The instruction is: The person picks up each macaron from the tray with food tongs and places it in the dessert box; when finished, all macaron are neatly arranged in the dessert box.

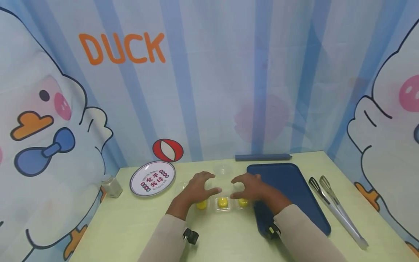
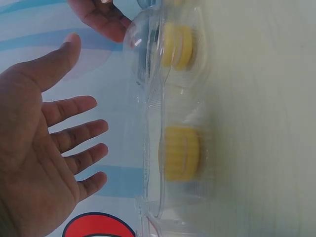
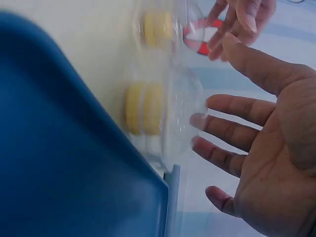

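Observation:
Three yellow round cakes, each with a pale band round its middle, sit in clear plastic boxes on the table: a left cake (image 1: pixel 201 205), a middle cake (image 1: pixel 222 202) and a right cake (image 1: pixel 243 202). Over the left box hovers my left hand (image 1: pixel 197 188), fingers spread and holding nothing. My right hand (image 1: pixel 251 187) faces it above the right box, also with nothing held. In the right wrist view, its fingertips (image 3: pixel 198 121) overlap the edge of a clear domed lid (image 3: pixel 185 106). Behind the middle cake, another clear dome (image 1: pixel 223 169) stands up.
A blue tray (image 1: pixel 288 182) lies under and beside the right forearm, with metal tongs (image 1: pixel 340 214) further right. At the back left are a white plate with red lettering (image 1: pixel 152 178) and a small jar (image 1: pixel 112 186). A blue-grey rod (image 1: pixel 263 157) lies along the back edge.

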Demonstrator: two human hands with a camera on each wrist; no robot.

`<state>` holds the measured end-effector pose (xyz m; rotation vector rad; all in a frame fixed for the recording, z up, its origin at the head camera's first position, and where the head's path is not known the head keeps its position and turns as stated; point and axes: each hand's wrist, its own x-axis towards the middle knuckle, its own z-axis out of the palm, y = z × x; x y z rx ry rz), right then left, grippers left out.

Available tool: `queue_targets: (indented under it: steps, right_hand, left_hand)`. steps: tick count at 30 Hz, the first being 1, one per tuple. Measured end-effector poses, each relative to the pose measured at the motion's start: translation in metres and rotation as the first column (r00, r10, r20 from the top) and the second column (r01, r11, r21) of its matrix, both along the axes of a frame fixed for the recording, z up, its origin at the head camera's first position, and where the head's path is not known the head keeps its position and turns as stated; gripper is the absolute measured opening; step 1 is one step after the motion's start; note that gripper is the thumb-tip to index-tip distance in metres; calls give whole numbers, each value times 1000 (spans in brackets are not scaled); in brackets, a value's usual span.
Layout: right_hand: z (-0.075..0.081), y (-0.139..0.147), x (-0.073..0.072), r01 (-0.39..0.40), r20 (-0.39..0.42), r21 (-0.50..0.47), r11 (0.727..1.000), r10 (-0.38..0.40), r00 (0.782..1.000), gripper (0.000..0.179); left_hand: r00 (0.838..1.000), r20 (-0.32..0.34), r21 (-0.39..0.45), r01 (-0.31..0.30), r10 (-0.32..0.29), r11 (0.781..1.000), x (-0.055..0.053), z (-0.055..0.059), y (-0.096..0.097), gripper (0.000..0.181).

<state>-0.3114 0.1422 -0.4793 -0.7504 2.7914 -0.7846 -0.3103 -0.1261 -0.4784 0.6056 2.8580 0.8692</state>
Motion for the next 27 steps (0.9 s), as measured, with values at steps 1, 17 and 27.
queue_targets:
  steps: [1, 17, 27]
  right_hand:
    - [2, 2, -2, 8, 9, 7, 1000, -8, 1000, 61]
    - [29, 16, -34, -34, 115, 11, 999, 33, 993, 64]
    - [34, 23, -56, -62, 178, 33, 998, 55, 983, 67]
  left_hand:
    - [1000, 7, 5, -1, 1, 1000, -3, 0, 0, 71]
    - [992, 113, 98, -67, 56, 993, -36, -4, -4, 71]
    - [979, 171, 109, -129, 109, 986, -46, -6, -1, 71]
